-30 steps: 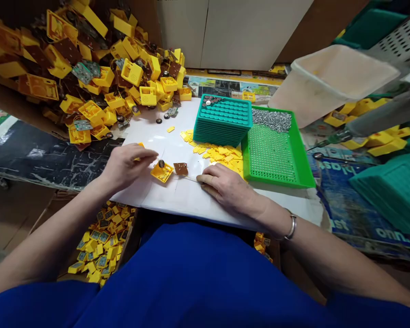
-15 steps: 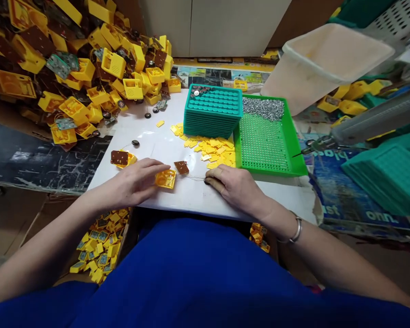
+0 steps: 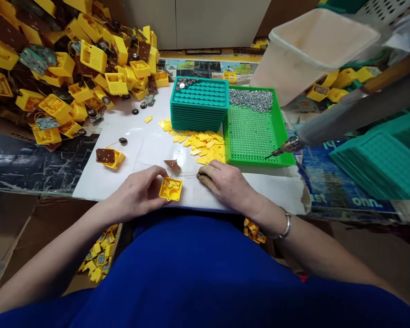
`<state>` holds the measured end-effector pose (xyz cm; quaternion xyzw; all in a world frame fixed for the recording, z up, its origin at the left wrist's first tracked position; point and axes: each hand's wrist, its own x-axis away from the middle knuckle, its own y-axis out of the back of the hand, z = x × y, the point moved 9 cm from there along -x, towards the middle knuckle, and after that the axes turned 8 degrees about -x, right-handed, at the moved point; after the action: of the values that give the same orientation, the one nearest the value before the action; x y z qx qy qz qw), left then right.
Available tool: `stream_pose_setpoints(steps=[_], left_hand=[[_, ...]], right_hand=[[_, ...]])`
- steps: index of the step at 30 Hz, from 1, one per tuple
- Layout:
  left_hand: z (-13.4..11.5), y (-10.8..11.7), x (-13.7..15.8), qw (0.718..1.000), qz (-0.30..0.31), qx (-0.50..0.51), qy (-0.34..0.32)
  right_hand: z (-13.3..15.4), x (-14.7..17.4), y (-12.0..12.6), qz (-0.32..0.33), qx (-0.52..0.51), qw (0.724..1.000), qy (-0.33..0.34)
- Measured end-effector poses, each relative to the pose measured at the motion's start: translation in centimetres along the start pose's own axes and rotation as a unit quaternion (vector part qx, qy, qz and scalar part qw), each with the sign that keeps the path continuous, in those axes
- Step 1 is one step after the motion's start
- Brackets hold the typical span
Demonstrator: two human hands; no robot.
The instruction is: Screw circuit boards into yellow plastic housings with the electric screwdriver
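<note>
My left hand (image 3: 141, 191) grips the left side of a small yellow plastic case (image 3: 171, 188), its open inside facing up. Thin wires run from the case to a brown circuit board (image 3: 172, 164) just behind it, which is tilted. More wires stretch right to a small dark round speaker (image 3: 198, 175), pinched in the fingertips of my right hand (image 3: 222, 184) and partly hidden by them. Further left on the white work surface (image 3: 133, 157) lies another yellow case (image 3: 114, 159) with a brown board on it and a round speaker (image 3: 123, 140) wired to it.
Loose yellow plates (image 3: 208, 146) lie before a stack of teal trays (image 3: 200, 102). A green basket (image 3: 283, 136) holds silver screws (image 3: 251, 100). An electric screwdriver (image 3: 294, 143) reaches in from the right. Yellow cases (image 3: 116, 82) heap up at left; a whitish bin (image 3: 283, 64) stands behind.
My left hand has closed on the yellow case, which now sits nearer me and turned. The brown board has tilted up. The view has shifted slightly right.
</note>
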<state>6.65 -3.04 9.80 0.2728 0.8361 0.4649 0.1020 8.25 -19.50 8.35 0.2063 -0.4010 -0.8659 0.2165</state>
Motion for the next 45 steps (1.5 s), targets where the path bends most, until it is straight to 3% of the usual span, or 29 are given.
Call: stream_pose_setpoints(steps=[2, 4, 6, 8, 10, 13, 15, 21, 30, 33, 36, 39, 43, 45], left_hand=[[-0.3, -0.7, -0.3, 0.996, -0.011, 0.077, 0.036], [-0.7, -1.5, -0.8, 0.986, -0.028, 0.154, 0.064], [-1.3, -2.0, -1.4, 0.97, -0.044, 0.227, 0.072], [-2.0, -2.6, -2.1, 0.947, -0.045, 0.31, 0.068], [-2.6, -3.3, -2.7, 0.917, -0.016, 0.393, 0.066], [-3.3, -4.3, -3.2, 0.878, 0.037, 0.472, 0.07], [-3.7, -4.6, -3.4, 0.864, 0.056, 0.495, 0.07], [-4.6, -5.2, -3.6, 0.833, 0.077, 0.544, 0.057], [-3.0, -5.2, -4.7, 0.815, -0.045, 0.569, 0.096], [-2.8, -5.0, -4.6, 0.804, -0.071, 0.583, 0.097], [-2.5, -4.6, -4.4, 0.792, -0.078, 0.597, 0.099], [-2.7, -4.9, -4.2, 0.768, -0.016, 0.631, 0.107], [-4.0, -6.1, -3.6, 0.728, 0.146, 0.66, 0.112], [-4.3, -6.4, -3.1, 0.727, 0.188, 0.651, 0.111]], right_hand=[[-0.7, 0.0, 0.4, -0.012, -0.164, 0.986, -0.043], [-1.3, 0.2, 0.2, 0.001, -0.335, 0.938, -0.089], [-1.1, 0.3, 0.2, 0.019, -0.412, 0.906, -0.093], [-0.1, 0.2, 1.2, 0.013, -0.374, 0.927, -0.028], [1.3, 0.4, 2.3, 0.005, -0.273, 0.96, 0.064], [2.9, 0.6, 2.8, 0.027, -0.126, 0.981, 0.148], [3.3, 0.5, 2.9, 0.057, -0.069, 0.984, 0.155], [3.4, -0.8, 3.2, 0.129, -0.067, 0.986, 0.086], [4.6, -0.4, 2.6, 0.127, -0.036, 0.983, 0.124], [4.7, 0.0, 3.0, 0.084, -0.076, 0.983, 0.142], [4.1, 0.5, 4.8, -0.032, -0.113, 0.977, 0.177], [3.4, 1.0, 5.5, -0.113, -0.079, 0.965, 0.224], [4.1, 1.5, 4.5, -0.099, -0.035, 0.94, 0.324], [4.5, 1.7, 4.5, -0.092, -0.027, 0.933, 0.347]])
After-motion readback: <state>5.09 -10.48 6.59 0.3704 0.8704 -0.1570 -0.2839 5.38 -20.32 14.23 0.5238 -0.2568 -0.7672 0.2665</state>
